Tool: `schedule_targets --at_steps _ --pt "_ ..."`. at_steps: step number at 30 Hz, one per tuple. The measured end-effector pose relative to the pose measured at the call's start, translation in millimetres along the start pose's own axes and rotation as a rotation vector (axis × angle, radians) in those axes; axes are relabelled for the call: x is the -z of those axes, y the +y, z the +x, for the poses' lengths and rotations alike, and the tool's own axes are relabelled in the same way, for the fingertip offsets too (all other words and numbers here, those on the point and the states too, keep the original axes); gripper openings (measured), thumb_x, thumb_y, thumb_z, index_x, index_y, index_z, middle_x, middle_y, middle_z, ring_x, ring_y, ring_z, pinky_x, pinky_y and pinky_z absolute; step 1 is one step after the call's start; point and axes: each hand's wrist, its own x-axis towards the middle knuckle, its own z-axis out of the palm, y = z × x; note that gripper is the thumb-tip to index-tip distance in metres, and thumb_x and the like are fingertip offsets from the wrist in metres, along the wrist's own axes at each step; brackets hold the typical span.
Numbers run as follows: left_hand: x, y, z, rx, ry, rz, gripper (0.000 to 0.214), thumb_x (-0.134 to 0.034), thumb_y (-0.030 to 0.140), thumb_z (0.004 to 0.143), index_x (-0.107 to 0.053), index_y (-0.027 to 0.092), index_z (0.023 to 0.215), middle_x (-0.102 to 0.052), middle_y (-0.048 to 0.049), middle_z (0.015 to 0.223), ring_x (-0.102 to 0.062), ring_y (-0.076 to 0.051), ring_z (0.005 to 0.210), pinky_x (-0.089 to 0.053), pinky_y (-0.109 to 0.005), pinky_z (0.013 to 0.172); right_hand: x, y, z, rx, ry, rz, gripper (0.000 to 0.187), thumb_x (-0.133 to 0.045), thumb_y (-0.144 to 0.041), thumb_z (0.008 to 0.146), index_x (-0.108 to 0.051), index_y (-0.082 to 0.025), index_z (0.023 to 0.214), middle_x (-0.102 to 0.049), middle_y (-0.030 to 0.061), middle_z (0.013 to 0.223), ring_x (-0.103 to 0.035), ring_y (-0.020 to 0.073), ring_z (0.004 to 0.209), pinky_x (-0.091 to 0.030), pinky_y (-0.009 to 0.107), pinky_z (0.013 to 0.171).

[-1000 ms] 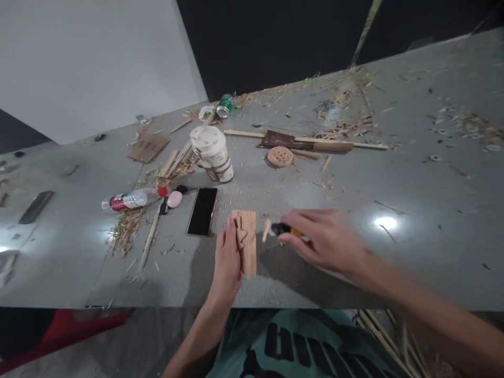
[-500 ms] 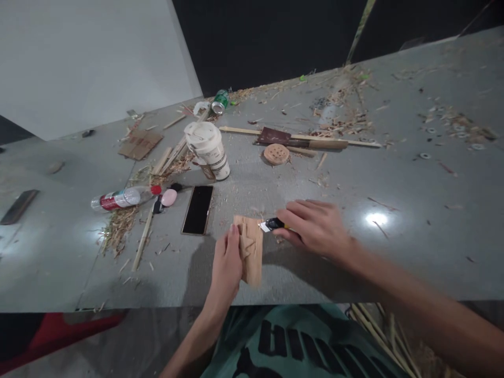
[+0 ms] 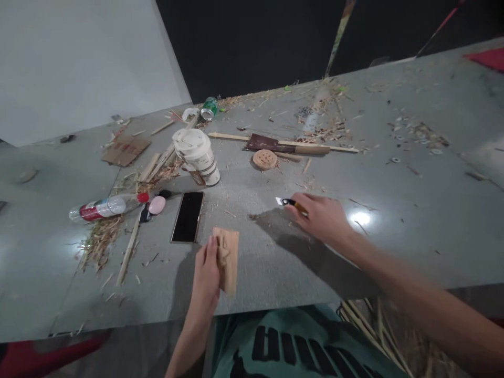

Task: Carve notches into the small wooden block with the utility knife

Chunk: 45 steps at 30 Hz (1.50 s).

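A small carved wooden board [image 3: 230, 262] is gripped along its left edge by my left hand [image 3: 207, 268], thumb on top. A raised shape stands out from the board's face near the thumb. My right hand [image 3: 321, 215] is closed around a utility knife [image 3: 293, 203], its short blade pointing left. The blade is apart from the board, up and to the right of it. Between the knife and my left hand lies the grey table [image 3: 260, 262], with a small dark scrap on it.
A phone [image 3: 188, 217] lies left of the board, with a lidded paper cup [image 3: 199, 157] behind it. Further left is a plastic bottle [image 3: 102, 208]. A round wooden piece [image 3: 264, 159] and a cleaver-like tool [image 3: 287, 146] lie at the back, among shavings. A green can [image 3: 209, 108] lies beyond.
The knife has come away from the board, moving right and up with my right hand. My left hand and the board have shifted left and slightly nearer. The view has turned a little.
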Motion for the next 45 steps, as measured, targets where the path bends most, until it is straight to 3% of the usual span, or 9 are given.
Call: schedule_targets --at_steps 2,5,11,17,21,25,34,41,45 --pt "0.2 6 8 0.022 0.031 -0.048 0.021 -0.078 0.047 0.103 -0.078 0.025 0.105 -0.081 -0.0038 0.098 -0.078 -0.021 0.091 -0.058 -0.026 0.073 -11 2 1 0.048 -0.068 -0.007 0.042 -0.054 -0.056 0.115 -0.074 -0.021 0.101 -0.075 0.0040 0.092 -0.063 0.0164 0.072 -0.045 0.031 0.066" --pt "-0.4 13 11 0.018 0.041 -0.083 0.026 -0.081 0.050 0.099 -0.077 0.024 0.101 -0.078 -0.0027 0.089 -0.078 -0.021 0.086 -0.060 -0.026 0.070 -15 30 23 0.072 -0.112 -0.036 0.032 -0.070 -0.050 0.109 -0.074 -0.019 0.117 -0.076 0.0055 0.112 -0.073 0.0205 0.099 -0.063 0.043 0.093" --pt "-4.6 0 9 -0.061 -0.020 -0.057 0.032 -0.086 0.054 0.093 -0.079 0.022 0.095 -0.079 -0.0053 0.087 -0.077 -0.023 0.090 -0.058 -0.026 0.072 -5 109 80 0.021 -0.111 -0.106 0.038 -0.071 -0.046 0.109 -0.071 -0.022 0.140 -0.070 0.0124 0.145 -0.071 0.0265 0.123 -0.063 0.050 0.105" --pt "-10.9 -16 12 -0.123 -0.056 -0.028 0.034 -0.085 0.056 0.095 -0.080 0.023 0.095 -0.080 -0.0058 0.096 -0.074 -0.022 0.099 -0.055 -0.024 0.079 -11 126 85 0.105 -0.174 -0.106 0.038 -0.071 -0.046 0.109 -0.071 -0.023 0.140 -0.069 0.0123 0.147 -0.070 0.0270 0.125 -0.062 0.051 0.107" --pt "-14.0 -13 14 -0.157 -0.119 -0.007 0.047 -0.079 0.067 0.097 -0.077 0.022 0.087 -0.075 -0.0042 0.087 -0.069 -0.020 0.085 -0.052 -0.025 0.072 -19 117 73 0.080 -0.156 -0.116 0.043 -0.074 -0.046 0.108 -0.069 -0.021 0.142 -0.070 0.0122 0.144 -0.072 0.0277 0.122 -0.064 0.052 0.104" --pt "-18.9 -10 16 -0.207 -0.165 0.019 0.055 -0.077 0.076 0.094 -0.075 0.022 0.084 -0.073 -0.0038 0.085 -0.066 -0.020 0.081 -0.052 -0.027 0.072 -26 88 49 0.078 -0.148 -0.092 0.041 -0.073 -0.046 0.108 -0.069 -0.021 0.140 -0.072 0.0115 0.139 -0.073 0.0254 0.115 -0.066 0.048 0.097" --pt "-24.7 -4 15 -0.274 -0.214 0.063 0.053 -0.078 0.072 0.094 -0.070 0.023 0.077 -0.067 -0.0023 0.080 -0.059 -0.021 0.079 -0.047 -0.028 0.071 -37 -6 -15 0.387 -0.174 0.031 0.034 -0.072 -0.048 0.109 -0.073 -0.020 0.129 -0.075 0.0080 0.123 -0.073 0.0199 0.100 -0.066 0.040 0.088" --pt "-17.0 -3 4 -0.110 -0.203 -0.093 0.040 -0.089 0.060 0.088 -0.078 0.022 0.093 -0.078 -0.0032 0.094 -0.071 -0.020 0.092 -0.053 -0.024 0.077 -39 -9 -17 0.186 0.082 0.077 0.039 -0.072 -0.047 0.108 -0.070 -0.021 0.138 -0.072 0.0106 0.136 -0.072 0.0255 0.116 -0.063 0.050 0.101" --pt "-14.3 -5 -15 0.112 -0.265 -0.225 0.041 -0.091 0.055 0.087 -0.079 0.018 0.101 -0.077 -0.0037 0.084 -0.076 -0.020 0.079 -0.059 -0.024 0.067 -31 -15 -10 0.054 0.221 0.143 0.052 -0.069 -0.044 0.109 -0.061 -0.023 0.156 -0.057 0.0158 0.163 -0.056 0.0370 0.148 -0.045 0.067 0.124"
